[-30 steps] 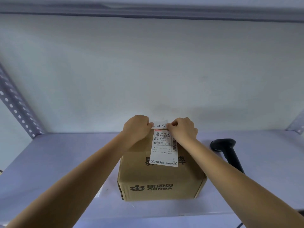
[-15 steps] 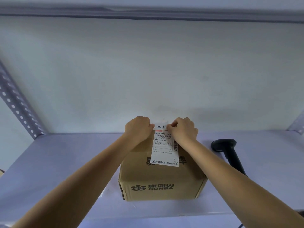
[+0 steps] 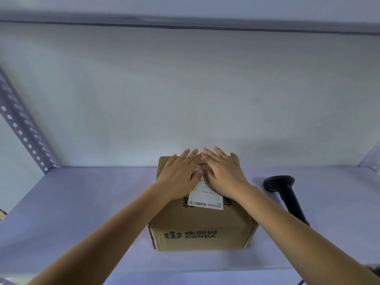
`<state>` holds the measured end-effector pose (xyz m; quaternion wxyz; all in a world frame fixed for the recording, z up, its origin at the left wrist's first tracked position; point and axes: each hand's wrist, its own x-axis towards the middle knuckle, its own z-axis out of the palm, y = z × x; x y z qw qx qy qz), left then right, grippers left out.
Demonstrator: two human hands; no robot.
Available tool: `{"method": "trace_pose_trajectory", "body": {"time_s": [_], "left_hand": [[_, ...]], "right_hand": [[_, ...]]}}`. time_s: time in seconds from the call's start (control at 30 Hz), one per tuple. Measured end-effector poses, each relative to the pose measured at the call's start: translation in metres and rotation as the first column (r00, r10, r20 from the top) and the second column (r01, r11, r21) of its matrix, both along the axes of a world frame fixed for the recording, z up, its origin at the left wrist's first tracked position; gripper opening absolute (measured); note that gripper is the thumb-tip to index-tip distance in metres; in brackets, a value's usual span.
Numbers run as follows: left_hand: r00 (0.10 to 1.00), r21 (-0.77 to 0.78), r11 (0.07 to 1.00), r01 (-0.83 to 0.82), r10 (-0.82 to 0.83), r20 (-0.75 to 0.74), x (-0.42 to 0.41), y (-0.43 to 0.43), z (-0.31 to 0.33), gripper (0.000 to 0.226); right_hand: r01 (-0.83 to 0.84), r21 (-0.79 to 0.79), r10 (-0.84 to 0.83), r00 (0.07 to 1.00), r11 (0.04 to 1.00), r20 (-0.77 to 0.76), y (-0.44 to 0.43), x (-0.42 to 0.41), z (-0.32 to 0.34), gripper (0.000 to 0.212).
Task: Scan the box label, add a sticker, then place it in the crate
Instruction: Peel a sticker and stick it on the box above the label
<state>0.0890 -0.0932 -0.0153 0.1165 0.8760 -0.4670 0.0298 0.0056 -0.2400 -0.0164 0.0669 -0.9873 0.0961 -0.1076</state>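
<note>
Your left hand [image 3: 178,176] and right hand [image 3: 223,175] press flat, fingers spread, on the white label [image 3: 207,199] of the brown cardboard "CONBA" box [image 3: 202,233].

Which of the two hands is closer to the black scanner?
The right hand. It lies flat on the box on the side toward the scanner; the left hand lies on the far side.

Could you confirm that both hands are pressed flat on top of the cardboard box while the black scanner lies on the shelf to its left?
Not quite: the head view shows the scanner on the shelf to the right of the box. Both the left hand and right hand lie flat on top.
</note>
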Motion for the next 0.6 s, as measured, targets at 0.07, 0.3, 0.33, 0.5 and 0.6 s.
{"method": "trace_pose_trajectory", "body": {"time_s": [0.07, 0.3, 0.33, 0.5, 0.6], "left_hand": [[0.999, 0.06, 0.998, 0.005, -0.002, -0.041, 0.0, 0.0, -0.001, 0.06], [0.994, 0.071, 0.992, -0.108, 0.108, 0.005, -0.006, -0.002, 0.001, 0.059], [0.992, 0.069, 0.99, -0.125, 0.124, 0.022, -0.007, -0.001, 0.004, 0.06], [0.971, 0.084, 0.974, -0.209, 0.217, -0.1, -0.02, 0.031, 0.009, 0.074], [0.9, 0.082, 0.956, -0.28, 0.291, -0.325, -0.033, 0.064, 0.001, 0.092]], "right_hand": [[-0.031, -0.005, 0.031, 0.998, 1.0, -0.055, 0.0, 0.002, -0.001, 0.052], [-0.006, 0.021, 0.008, 0.996, 1.0, -0.091, 0.001, 0.0, 0.0, 0.052], [-0.004, 0.041, 0.008, 0.995, 0.999, -0.096, 0.002, -0.001, 0.004, 0.052], [0.063, 0.248, -0.035, 0.993, 0.967, -0.114, -0.004, -0.037, 0.014, 0.066], [0.145, 0.445, -0.06, 0.978, 0.884, -0.2, -0.012, -0.077, 0.006, 0.089]]}}
